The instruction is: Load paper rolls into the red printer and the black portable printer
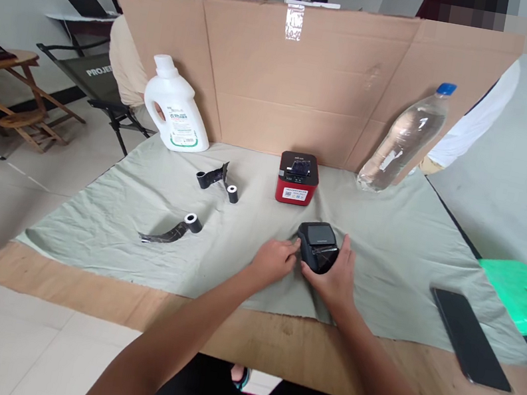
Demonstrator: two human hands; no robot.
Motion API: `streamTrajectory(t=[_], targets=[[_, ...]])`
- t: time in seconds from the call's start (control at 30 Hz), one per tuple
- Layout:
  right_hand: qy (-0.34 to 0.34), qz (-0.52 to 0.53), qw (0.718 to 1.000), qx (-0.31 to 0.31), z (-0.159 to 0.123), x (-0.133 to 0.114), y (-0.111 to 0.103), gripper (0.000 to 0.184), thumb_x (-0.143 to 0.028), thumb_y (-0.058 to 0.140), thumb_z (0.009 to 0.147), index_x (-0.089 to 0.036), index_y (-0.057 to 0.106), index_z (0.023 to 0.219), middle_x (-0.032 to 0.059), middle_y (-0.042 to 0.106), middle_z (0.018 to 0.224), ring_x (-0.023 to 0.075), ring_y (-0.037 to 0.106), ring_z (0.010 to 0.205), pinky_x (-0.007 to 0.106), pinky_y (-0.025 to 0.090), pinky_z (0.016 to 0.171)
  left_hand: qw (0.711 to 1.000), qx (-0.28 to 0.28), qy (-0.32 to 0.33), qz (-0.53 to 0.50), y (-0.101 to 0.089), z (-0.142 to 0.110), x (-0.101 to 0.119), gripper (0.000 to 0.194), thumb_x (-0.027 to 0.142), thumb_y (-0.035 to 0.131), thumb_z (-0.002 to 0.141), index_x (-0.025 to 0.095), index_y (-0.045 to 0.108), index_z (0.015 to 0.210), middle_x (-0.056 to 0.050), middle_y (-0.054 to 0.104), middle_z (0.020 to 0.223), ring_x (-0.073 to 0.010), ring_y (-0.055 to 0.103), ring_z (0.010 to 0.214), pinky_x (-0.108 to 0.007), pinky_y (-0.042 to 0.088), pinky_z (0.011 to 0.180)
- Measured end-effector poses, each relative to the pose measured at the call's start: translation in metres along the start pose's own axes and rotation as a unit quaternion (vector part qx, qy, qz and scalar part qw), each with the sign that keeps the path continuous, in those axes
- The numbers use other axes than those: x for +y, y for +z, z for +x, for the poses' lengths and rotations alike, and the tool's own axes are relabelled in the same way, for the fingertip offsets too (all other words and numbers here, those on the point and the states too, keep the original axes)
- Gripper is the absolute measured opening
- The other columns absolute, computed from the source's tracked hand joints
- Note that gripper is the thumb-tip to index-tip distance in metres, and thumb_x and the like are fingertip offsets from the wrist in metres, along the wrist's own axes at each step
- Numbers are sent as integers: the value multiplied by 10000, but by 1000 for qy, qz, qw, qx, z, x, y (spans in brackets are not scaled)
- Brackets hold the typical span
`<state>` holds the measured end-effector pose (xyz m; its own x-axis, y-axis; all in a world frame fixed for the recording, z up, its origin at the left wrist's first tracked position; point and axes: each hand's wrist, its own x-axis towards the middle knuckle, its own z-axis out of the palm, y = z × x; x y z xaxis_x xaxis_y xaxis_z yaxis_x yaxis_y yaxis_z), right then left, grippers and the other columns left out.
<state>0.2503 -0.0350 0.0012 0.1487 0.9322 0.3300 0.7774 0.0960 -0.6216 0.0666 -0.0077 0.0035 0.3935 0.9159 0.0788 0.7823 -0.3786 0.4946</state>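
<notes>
A small black portable printer (318, 242) lies on the grey-green cloth (240, 274) in front of me. My right hand (336, 274) grips its right side and near corner, thumb along the near edge. My left hand (276, 259) has its fingers curled, with the index finger against the printer's left side. Behind the printer stands a red box-shaped device (297, 179) with a black top and a white label. To the left lie a black paper roll (193, 222) with a strip unrolled, another black roll (202, 179) with a loose strip, and a smaller roll (232, 194).
A white detergent bottle (177, 109) and a clear, blue-capped bottle (407, 141) lean against an upright cardboard screen (304, 76). A black phone (469, 338) lies at the right, near a green sheet (525, 292). People's sleeves show behind the screen on both sides.
</notes>
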Motion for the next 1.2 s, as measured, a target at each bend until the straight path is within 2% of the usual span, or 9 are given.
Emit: streamTrajectory(t=[0.13,0.2,0.43,0.57,0.8,0.93,1.03,1.1,1.2], targets=[[-11,-1,1000,11,-1,-1,1,1217,-557,775,696,-112,121,1622,213,499,1335,389,500,1226,551,438,1034,983,33,-26,-181,2,4,-12,502,175,429,945,227,628,1403,-23,754,1226,-192,705,1016,-315,558,954],[-14,-3,1000,14,-1,0,1,1219,-560,774,697,-100,121,1618,214,513,1314,389,501,1220,550,440,1027,974,53,-25,-218,4,6,-14,509,190,412,955,220,607,1424,-21,752,1220,-185,696,1032,-312,555,963],[-8,-8,1000,8,0,-1,2,1229,-534,784,675,-93,129,1616,205,510,1277,390,511,1185,562,441,1022,988,45,15,-150,0,9,-9,631,180,426,940,237,415,1568,-41,732,1055,-196,669,952,-320,549,893],[-15,-7,1000,7,0,-1,2,1238,-537,785,660,-110,124,1615,198,506,1283,396,506,1190,568,439,1020,992,47,-46,-111,-7,18,-6,731,178,446,930,274,253,1628,-22,721,1037,-199,665,925,-318,546,856],[-22,-11,1000,8,0,-1,2,1245,-568,783,650,-101,136,1605,201,520,1286,393,508,1192,559,426,1043,995,65,-61,-47,-12,22,-4,704,148,459,934,270,313,1611,-51,734,1131,-212,679,956,-322,542,882],[-22,-13,1000,11,0,-1,2,1249,-559,787,647,-78,144,1603,219,517,1314,399,503,1213,556,425,1046,991,114,-68,10,-26,27,13,456,226,431,999,273,595,1423,-48,710,1261,-210,676,1081,-304,531,920],[-26,-9,1000,12,0,0,2,1246,-575,779,655,-80,140,1604,222,519,1319,403,502,1217,563,426,1043,994,53,-35,89,-41,44,34,367,309,416,1028,266,721,1229,-53,721,1219,-216,676,1107,-307,528,918],[-27,-9,1000,10,1,0,2,1250,-579,779,659,-89,130,1608,219,518,1318,402,504,1211,563,431,1037,991,-33,-18,129,-49,60,47,278,310,531,972,244,768,1103,-72,746,1135,-242,684,1097,-320,530,907],[-26,-15,1000,5,1,1,1,1280,-566,800,648,-73,118,1612,221,522,1304,399,512,1196,551,438,1035,984,-96,-31,149,-53,84,63,188,263,718,824,173,781,977,-121,762,982,-278,718,986,-342,545,863]])
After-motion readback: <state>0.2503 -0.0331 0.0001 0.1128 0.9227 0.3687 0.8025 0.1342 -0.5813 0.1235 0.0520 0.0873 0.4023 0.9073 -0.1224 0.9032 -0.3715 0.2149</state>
